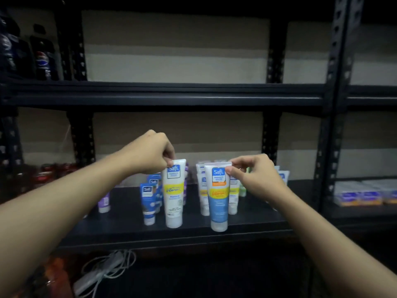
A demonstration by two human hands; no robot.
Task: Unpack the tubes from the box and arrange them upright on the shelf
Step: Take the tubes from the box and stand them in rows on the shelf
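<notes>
my left hand (150,152) pinches the crimped top of the white tube (174,196); my right hand (254,176) pinches the blue tube (219,201). both tubes stand upright, apart, near the shelf (124,229) front edge, with bare board at left. other tubes (148,201) stand behind.

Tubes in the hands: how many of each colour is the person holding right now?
1 white tube, pinched by the left hand
1 blue tube, pinched by the right hand
Total: 2
The other tubes behind are too blurred to count.
</notes>
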